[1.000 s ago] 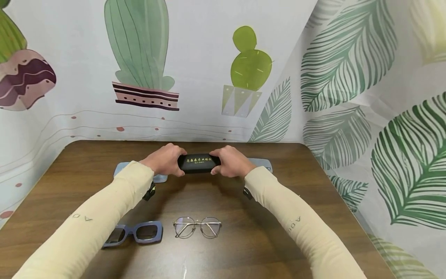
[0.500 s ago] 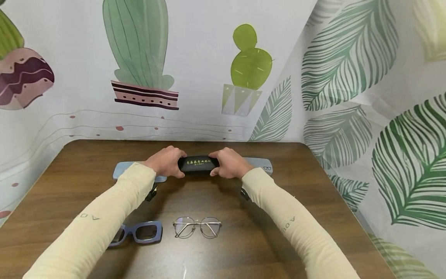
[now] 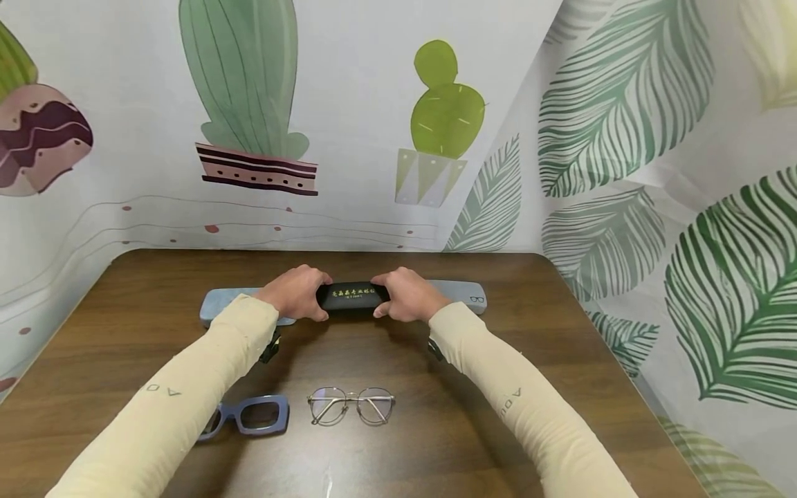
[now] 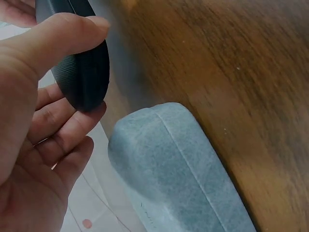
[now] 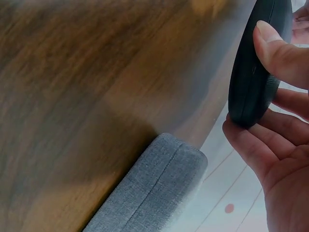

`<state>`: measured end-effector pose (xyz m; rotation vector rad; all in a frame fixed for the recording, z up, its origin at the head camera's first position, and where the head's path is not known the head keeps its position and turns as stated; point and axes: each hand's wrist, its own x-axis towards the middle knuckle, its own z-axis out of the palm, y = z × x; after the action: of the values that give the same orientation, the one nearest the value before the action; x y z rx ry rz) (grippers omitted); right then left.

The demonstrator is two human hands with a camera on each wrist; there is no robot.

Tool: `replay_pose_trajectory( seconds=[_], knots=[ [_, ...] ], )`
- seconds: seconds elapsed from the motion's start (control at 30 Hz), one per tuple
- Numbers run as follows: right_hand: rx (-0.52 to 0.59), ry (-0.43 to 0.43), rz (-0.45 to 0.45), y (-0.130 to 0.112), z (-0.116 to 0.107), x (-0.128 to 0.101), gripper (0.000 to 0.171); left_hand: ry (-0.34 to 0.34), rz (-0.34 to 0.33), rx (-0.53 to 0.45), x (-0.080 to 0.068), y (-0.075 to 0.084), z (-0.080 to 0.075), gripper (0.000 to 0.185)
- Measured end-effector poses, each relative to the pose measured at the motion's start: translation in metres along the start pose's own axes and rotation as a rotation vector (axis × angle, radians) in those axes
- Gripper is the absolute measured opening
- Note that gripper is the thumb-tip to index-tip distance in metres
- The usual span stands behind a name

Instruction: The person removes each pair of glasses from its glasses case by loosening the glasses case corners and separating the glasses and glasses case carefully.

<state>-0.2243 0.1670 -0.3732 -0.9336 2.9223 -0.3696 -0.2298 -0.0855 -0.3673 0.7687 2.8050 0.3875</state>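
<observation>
Both hands grip the black glasses case above the far middle of the table.

From the left: a blue-grey case (image 3: 214,308) lies on the wooden table (image 3: 124,325), blue sunglasses (image 3: 252,416) nearer the person. The left hand (image 3: 292,293) pinches one end of the black case (image 3: 350,297), thumb on the near side, fingers curled behind. Below it sit wire-framed glasses (image 3: 351,405). The right hand (image 3: 405,296) clamps the other end the same way. A grey case (image 3: 463,297) lies just behind and to the right.
</observation>
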Motion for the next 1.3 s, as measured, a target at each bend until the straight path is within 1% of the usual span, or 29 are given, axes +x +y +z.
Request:
replay_pose_trajectory(
  seconds=[0.17,0.4,0.63,0.8,1.03,1.3],
  knots=[
    [-0.001,-0.009,-0.002,-0.001,0.002,0.002,0.056,-0.012,-0.01,0.009,0.0,-0.001,0.0,0.063],
    [0.002,-0.067,0.031,-0.001,0.006,0.002,0.063,-0.037,0.009,0.04,0.002,-0.002,0.003,0.063],
    [0.0,-0.055,0.027,0.0,0.009,0.003,0.061,-0.029,0.014,0.057,0.004,-0.003,0.005,0.064],
    [-0.01,-0.066,0.023,0.0,0.012,0.003,0.06,-0.033,0.02,0.068,0.005,-0.004,0.007,0.065],
    [0.025,-0.065,0.029,0.002,0.015,0.004,0.061,-0.032,0.005,0.052,0.004,-0.006,0.01,0.065],
    [0.054,-0.055,0.039,0.006,0.019,0.004,0.063,-0.01,0.011,0.059,0.003,-0.007,0.013,0.064]
  ],
)
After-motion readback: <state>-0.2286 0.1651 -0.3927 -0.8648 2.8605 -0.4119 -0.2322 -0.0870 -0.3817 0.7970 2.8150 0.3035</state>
